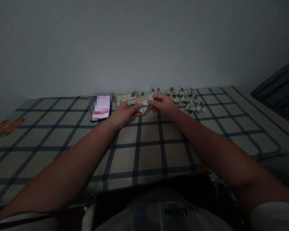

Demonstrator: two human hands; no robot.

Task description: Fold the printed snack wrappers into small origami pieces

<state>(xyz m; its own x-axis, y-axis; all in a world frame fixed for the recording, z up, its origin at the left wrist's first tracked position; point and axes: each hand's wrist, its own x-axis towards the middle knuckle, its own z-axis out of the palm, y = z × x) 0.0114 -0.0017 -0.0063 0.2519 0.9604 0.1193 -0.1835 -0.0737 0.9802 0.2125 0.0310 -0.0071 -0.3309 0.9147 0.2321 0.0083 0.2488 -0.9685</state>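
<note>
Spanning the gap between the two hands in the head view, a printed paper strip (139,100) is held just above the tabletop (146,154), near its far side. Its left part is pinched by the left hand (125,112), the thumb laid on top and the fingers curled beneath; its right end is gripped between thumb and fingers of the right hand (162,103). The hands are set close together — both closed on the same strip. A pale pointed bit of paper is seen under the strip, though whether it is joined to it cannot be told.

Just behind the left hand, a few printed sheets (126,95) are laid flat, partly covered by the strip. To the left of that hand a phone (101,107) is placed, its screen lit and partly blurred out. Beyond and to the right of the right hand, many small folded paper pieces (180,94) are clustered, two of them set nearer the front.

The surface is covered by a pale cloth (50,128) crossed by dark lines, with an orange figure (8,126) printed at the left and faint lettering along the right edge. A plain grey wall (144,41) is seen behind — dimly lit — and a dark striped object (279,80) is glimpsed at the far right.
</note>
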